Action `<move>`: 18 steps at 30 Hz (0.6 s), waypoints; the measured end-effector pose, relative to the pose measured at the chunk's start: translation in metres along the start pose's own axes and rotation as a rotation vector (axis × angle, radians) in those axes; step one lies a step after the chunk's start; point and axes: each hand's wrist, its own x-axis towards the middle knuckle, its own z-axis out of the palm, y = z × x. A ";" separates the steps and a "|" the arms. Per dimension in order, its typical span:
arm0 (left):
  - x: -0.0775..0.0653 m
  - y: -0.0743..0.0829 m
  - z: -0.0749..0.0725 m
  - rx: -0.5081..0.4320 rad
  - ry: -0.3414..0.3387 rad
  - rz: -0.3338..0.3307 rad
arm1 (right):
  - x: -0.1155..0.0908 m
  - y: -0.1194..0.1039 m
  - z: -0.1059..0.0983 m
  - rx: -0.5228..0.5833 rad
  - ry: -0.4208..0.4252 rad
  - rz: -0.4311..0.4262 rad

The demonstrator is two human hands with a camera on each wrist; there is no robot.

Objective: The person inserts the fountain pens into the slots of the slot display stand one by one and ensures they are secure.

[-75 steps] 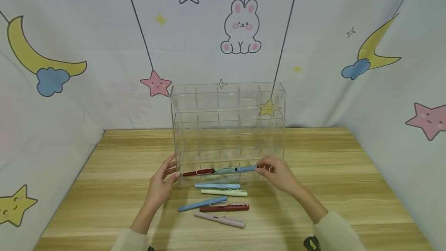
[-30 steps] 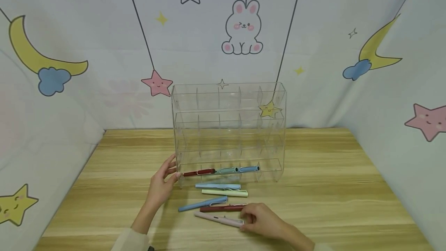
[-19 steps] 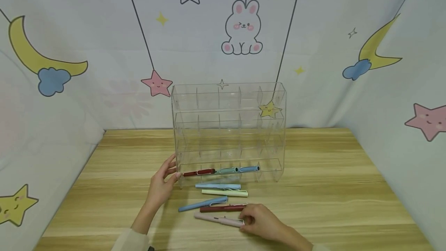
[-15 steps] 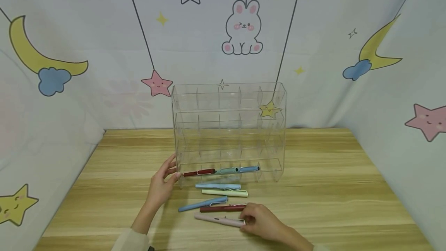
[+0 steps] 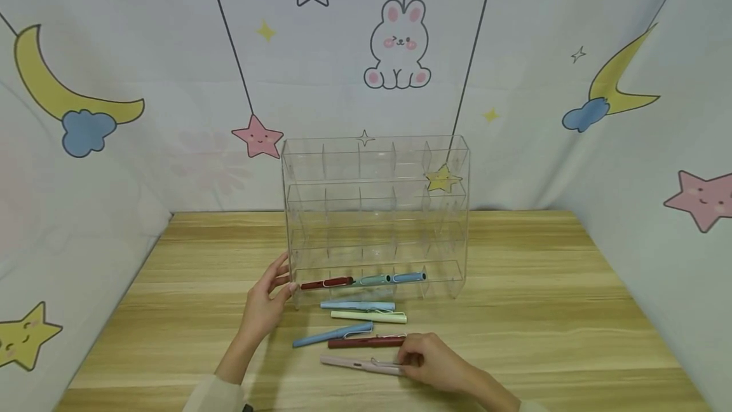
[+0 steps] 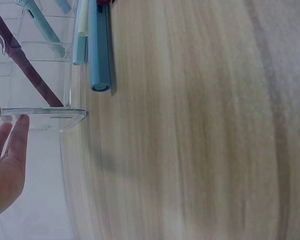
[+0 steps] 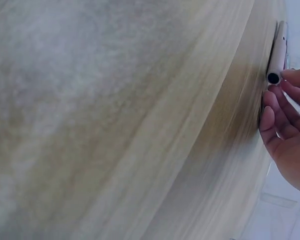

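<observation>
My right hand [image 5: 431, 361] pinches the clip end of a pale pink pen [image 5: 357, 364] lying on the table; in the right wrist view the pen's dark round end [image 7: 273, 78] sits at the fingertips. My left hand [image 5: 267, 301] holds the lower left side panel of a clear acrylic pen rack [image 5: 374, 192], thumb in front and fingers behind. On the rack's bottom tier lie a dark red pen [image 5: 326, 283], a green pen [image 5: 373, 280] and a blue pen [image 5: 408, 277]. The tiers above hold no pens.
Between rack and right hand lie a light blue pen [image 5: 357, 305], a pale yellow-green pen [image 5: 368, 317], a slanted blue pen [image 5: 332, 334] and another dark red pen [image 5: 366, 341]. Behind the wooden table [image 5: 532, 285] hangs a patterned cloth [image 5: 320, 68].
My right hand has left the blue pen on the rack and come down to the pale pink pen. That pen has turned slightly and shifted right. The left hand stays put.
</observation>
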 end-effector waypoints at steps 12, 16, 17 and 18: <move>0.000 0.004 -0.001 -0.004 0.010 0.014 | 0.000 0.000 0.005 -0.076 -0.013 0.028; -0.001 0.005 -0.001 -0.017 0.011 0.012 | 0.000 0.000 0.006 -0.053 -0.021 0.079; -0.001 0.005 -0.001 -0.020 0.012 0.012 | 0.000 0.000 0.006 -0.044 -0.023 0.088; -0.001 0.005 -0.001 -0.021 0.013 0.008 | 0.000 0.000 0.006 -0.032 -0.024 0.098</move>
